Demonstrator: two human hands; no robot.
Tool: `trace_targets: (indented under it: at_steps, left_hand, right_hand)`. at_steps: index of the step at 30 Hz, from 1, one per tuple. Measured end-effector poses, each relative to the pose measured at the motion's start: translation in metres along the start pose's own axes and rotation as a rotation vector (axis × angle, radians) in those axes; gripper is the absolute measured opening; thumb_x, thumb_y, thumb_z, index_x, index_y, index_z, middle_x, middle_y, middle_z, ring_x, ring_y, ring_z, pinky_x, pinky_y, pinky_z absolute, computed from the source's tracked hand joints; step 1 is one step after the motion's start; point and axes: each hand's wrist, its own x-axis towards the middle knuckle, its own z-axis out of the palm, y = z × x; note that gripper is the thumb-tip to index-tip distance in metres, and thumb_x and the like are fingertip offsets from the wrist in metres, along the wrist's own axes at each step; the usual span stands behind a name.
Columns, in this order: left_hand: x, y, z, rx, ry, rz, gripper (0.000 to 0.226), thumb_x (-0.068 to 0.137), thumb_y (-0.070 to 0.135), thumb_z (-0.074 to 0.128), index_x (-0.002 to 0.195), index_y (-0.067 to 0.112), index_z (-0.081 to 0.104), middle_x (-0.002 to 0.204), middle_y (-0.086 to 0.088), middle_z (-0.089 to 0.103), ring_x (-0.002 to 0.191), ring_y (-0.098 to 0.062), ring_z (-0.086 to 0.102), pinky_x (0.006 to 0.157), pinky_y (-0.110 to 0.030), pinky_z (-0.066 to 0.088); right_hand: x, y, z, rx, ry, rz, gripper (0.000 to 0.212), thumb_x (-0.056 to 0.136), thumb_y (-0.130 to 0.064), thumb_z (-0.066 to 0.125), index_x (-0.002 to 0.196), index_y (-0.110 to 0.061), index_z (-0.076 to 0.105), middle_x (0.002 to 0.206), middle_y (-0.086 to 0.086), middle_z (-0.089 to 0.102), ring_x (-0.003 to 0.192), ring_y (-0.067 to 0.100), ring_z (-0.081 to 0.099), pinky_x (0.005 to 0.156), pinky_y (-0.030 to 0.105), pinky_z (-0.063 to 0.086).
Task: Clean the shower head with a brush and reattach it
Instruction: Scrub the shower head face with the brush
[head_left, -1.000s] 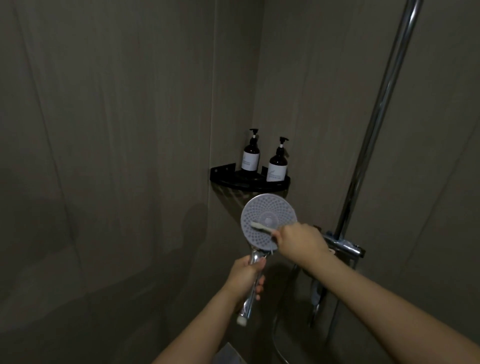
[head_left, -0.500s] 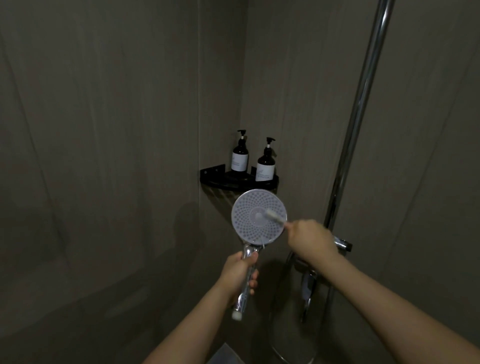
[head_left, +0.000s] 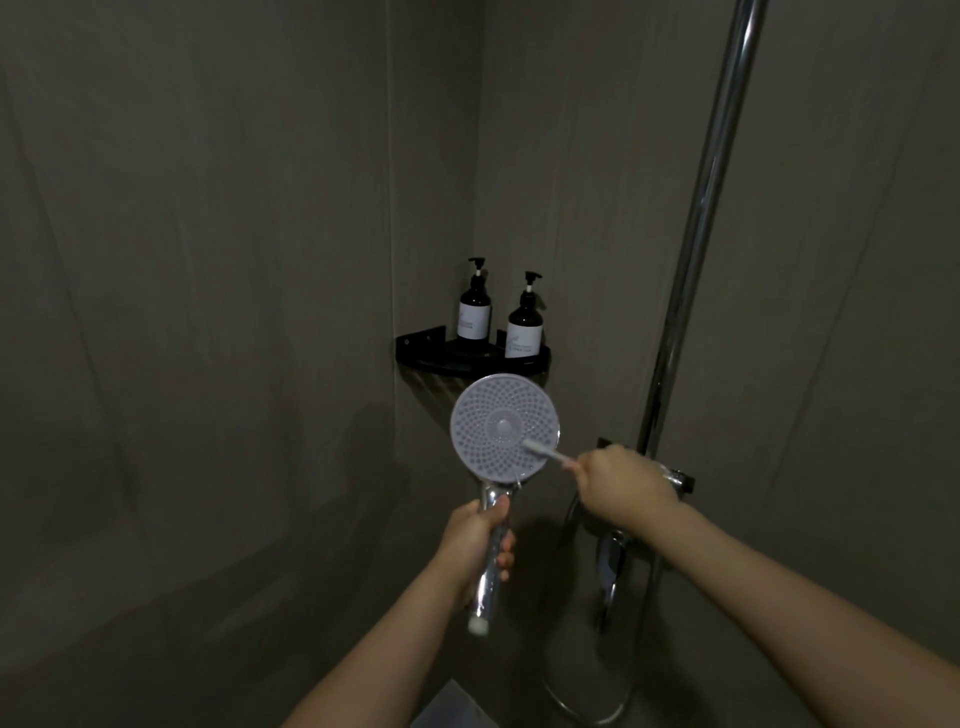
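A round shower head (head_left: 491, 415) with a pale dotted face points toward me, held upright in the middle of the view. My left hand (head_left: 474, 540) grips its chrome handle (head_left: 488, 577) from the left. My right hand (head_left: 621, 480) holds a small white brush (head_left: 545, 451), whose bristle end lies on the lower right part of the face. The brush's rear end is hidden inside my fist.
A chrome riser pipe (head_left: 696, 234) runs up the right wall above the mixer valve (head_left: 675, 475), and a hose (head_left: 582, 691) loops below it. A black corner shelf (head_left: 415, 348) carries two dark pump bottles (head_left: 474, 306) just behind the shower head.
The brush has travelled from the left of the face across its centre to the lower right edge. My right hand moved right and slightly down. The left hand keeps its grip.
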Motion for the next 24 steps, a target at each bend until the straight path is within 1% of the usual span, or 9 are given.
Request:
trace_targets:
  at_steps: [2, 6, 9, 12, 15, 17, 19, 21, 24]
  left_hand:
    - [-0.001, -0.001, 0.001, 0.008, 0.003, 0.004, 0.018, 0.094, 0.023, 0.045, 0.078, 0.015, 0.042, 0.050, -0.004, 0.042, 0.034, -0.012, 0.036, 0.035, -0.018, 0.033]
    - [-0.005, -0.003, 0.007, 0.023, -0.007, 0.000, 0.018, 0.095, 0.022, 0.045, 0.078, 0.015, 0.041, 0.051, -0.004, 0.041, 0.034, -0.012, 0.035, 0.036, -0.017, 0.033]
    - [-0.006, 0.000, 0.011, 0.071, -0.013, 0.012, 0.018, 0.094, 0.020, 0.045, 0.077, 0.016, 0.041, 0.050, -0.004, 0.041, 0.032, -0.011, 0.035, 0.037, -0.016, 0.033]
    - [-0.007, 0.003, 0.014, 0.120, 0.003, 0.017, 0.020, 0.094, 0.020, 0.045, 0.075, 0.016, 0.042, 0.050, -0.005, 0.041, 0.031, -0.010, 0.036, 0.036, -0.015, 0.033]
    - [-0.007, 0.004, 0.015, 0.155, -0.012, 0.021, 0.021, 0.094, 0.021, 0.046, 0.074, 0.016, 0.042, 0.050, -0.005, 0.041, 0.032, -0.010, 0.036, 0.037, -0.015, 0.033]
    - [-0.007, 0.004, 0.016, 0.176, -0.010, 0.021, 0.022, 0.094, 0.021, 0.047, 0.072, 0.016, 0.042, 0.050, -0.005, 0.041, 0.032, -0.011, 0.036, 0.037, -0.015, 0.033]
    - [-0.007, 0.005, 0.016, 0.177, 0.000, 0.022, 0.022, 0.093, 0.021, 0.047, 0.072, 0.016, 0.042, 0.050, -0.005, 0.041, 0.031, -0.011, 0.036, 0.037, -0.015, 0.034]
    - [-0.008, 0.006, 0.016, 0.187, -0.003, 0.030, 0.022, 0.093, 0.021, 0.047, 0.073, 0.016, 0.042, 0.051, -0.005, 0.041, 0.031, -0.010, 0.036, 0.037, -0.015, 0.034]
    - [-0.009, 0.007, 0.020, 0.210, -0.010, 0.038, 0.021, 0.094, 0.020, 0.047, 0.074, 0.015, 0.042, 0.052, -0.006, 0.041, 0.031, -0.010, 0.036, 0.036, -0.014, 0.033]
  right_hand:
    - [0.001, 0.002, -0.001, -0.020, 0.006, -0.005, 0.038, 0.099, -0.036, 0.032, 0.097, -0.012, 0.062, 0.082, 0.008, 0.061, 0.073, 0.024, 0.061, 0.051, 0.025, 0.035]
    - [-0.002, -0.003, 0.000, 0.033, -0.036, 0.023, 0.037, 0.098, -0.036, 0.034, 0.091, -0.013, 0.062, 0.076, 0.005, 0.056, 0.067, 0.021, 0.054, 0.060, 0.029, 0.042]
    - [0.001, -0.008, -0.008, 0.007, -0.010, 0.016, 0.036, 0.098, -0.035, 0.034, 0.082, -0.015, 0.059, 0.070, 0.004, 0.053, 0.062, 0.020, 0.052, 0.052, 0.025, 0.038]
    - [0.004, -0.017, -0.011, 0.046, 0.013, 0.021, 0.034, 0.098, -0.035, 0.036, 0.082, -0.016, 0.059, 0.073, 0.005, 0.054, 0.064, 0.022, 0.051, 0.058, 0.027, 0.041]
    - [0.002, -0.026, -0.014, 0.037, 0.016, 0.022, 0.033, 0.097, -0.037, 0.037, 0.084, -0.015, 0.059, 0.072, 0.003, 0.053, 0.063, 0.019, 0.052, 0.055, 0.026, 0.041]
    - [0.006, -0.027, -0.019, -0.005, 0.046, 0.002, 0.037, 0.097, -0.036, 0.036, 0.077, -0.013, 0.057, 0.072, 0.004, 0.055, 0.064, 0.021, 0.055, 0.056, 0.027, 0.042]
    - [0.006, -0.032, -0.019, 0.080, 0.027, 0.019, 0.034, 0.097, -0.036, 0.037, 0.072, -0.017, 0.049, 0.073, 0.004, 0.054, 0.064, 0.020, 0.055, 0.056, 0.028, 0.042]
    - [0.006, -0.034, -0.017, 0.079, 0.039, 0.012, 0.032, 0.097, -0.037, 0.037, 0.075, -0.018, 0.050, 0.072, 0.004, 0.052, 0.064, 0.021, 0.053, 0.058, 0.028, 0.041]
    - [0.008, -0.037, -0.019, 0.043, 0.055, 0.018, 0.036, 0.096, -0.036, 0.037, 0.080, -0.012, 0.058, 0.075, 0.006, 0.060, 0.067, 0.021, 0.060, 0.061, 0.032, 0.051]
